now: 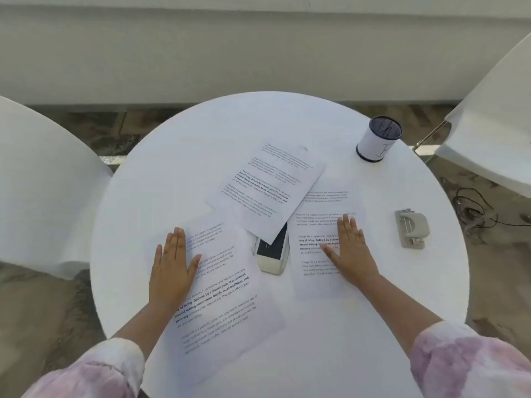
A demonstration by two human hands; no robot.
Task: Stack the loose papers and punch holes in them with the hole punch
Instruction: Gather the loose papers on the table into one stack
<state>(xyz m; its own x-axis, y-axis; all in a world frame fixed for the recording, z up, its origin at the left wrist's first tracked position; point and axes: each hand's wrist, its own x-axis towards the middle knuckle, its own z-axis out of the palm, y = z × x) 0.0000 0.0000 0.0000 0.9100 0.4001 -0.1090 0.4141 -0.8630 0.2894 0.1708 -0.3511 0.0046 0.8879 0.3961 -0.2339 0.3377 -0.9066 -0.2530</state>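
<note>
Three printed sheets lie scattered on the round white worktop [316, 340], none yet stacked. The left hand [172, 265] rests flat on the lower-left sheet [227, 305], its fingers [178, 239] straight and close together with the thumb spread out to the side. The right hand [349, 251] lies flat on the right sheet [324, 282], fingers straight and slightly fanned. Neither hand grips anything; both press palm-down.

The third sheet [264, 185], above centre in the frame, lies tilted and covers the upper end of a white device with a dark screen [273, 251] that sits between the two hands. The hole punch [411, 228] sits at the right of the frame, well apart from the papers and untouched. A white cylindrical holder with a dark rim [377, 139] stands at the upper right.

The step in hand appears to be gathering. Done well, each palm would slide its sheet inward with light, even pressure so the paper glides rather than buckles. The device in the middle could snag an edge, so one sheet is better lifted onto the other than pushed across it. The tilted sheet would need turning to match the others, and the edges squared by tapping before the stack goes to the punch.
</note>
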